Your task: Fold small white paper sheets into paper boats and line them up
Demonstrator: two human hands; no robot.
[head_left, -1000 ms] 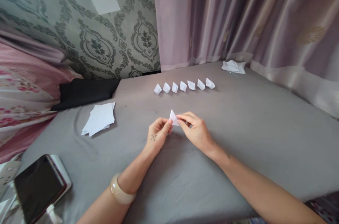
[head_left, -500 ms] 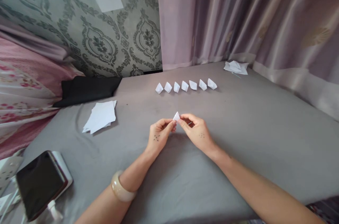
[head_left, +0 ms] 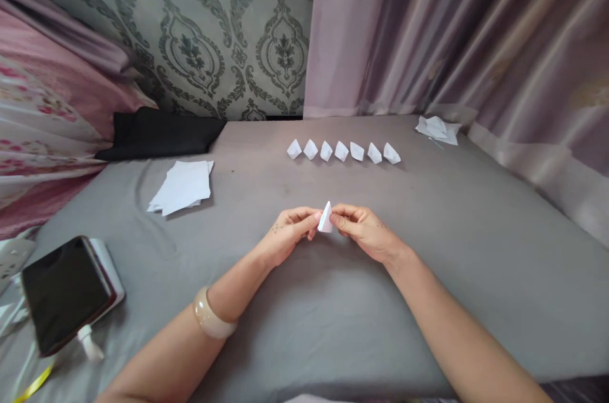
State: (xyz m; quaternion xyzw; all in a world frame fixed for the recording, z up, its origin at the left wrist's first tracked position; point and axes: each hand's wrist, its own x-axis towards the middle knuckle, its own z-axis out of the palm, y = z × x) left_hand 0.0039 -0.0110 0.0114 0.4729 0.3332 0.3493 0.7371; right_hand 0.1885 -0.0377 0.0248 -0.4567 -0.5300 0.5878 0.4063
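Note:
A small folded white paper piece (head_left: 326, 218) is pinched between both my hands just above the grey sheet (head_left: 428, 251). My left hand (head_left: 288, 237) grips its left side with closed fingers; a pale bangle (head_left: 209, 317) sits on that wrist. My right hand (head_left: 366, 231) grips its right side, fingers closed too. Beyond my hands lies a row of several folded white paper pieces (head_left: 342, 151).
A stack of white paper sheets (head_left: 183, 186) lies to the left. A dark phone (head_left: 64, 292) rests on a white item at the near left. Crumpled white paper (head_left: 438, 129) sits far right by the curtain (head_left: 476, 28). A black cloth (head_left: 162, 133) lies by the wall.
My hands have turned the paper piece so it stands more upright between my fingertips. The view has tilted down and shifted slightly.

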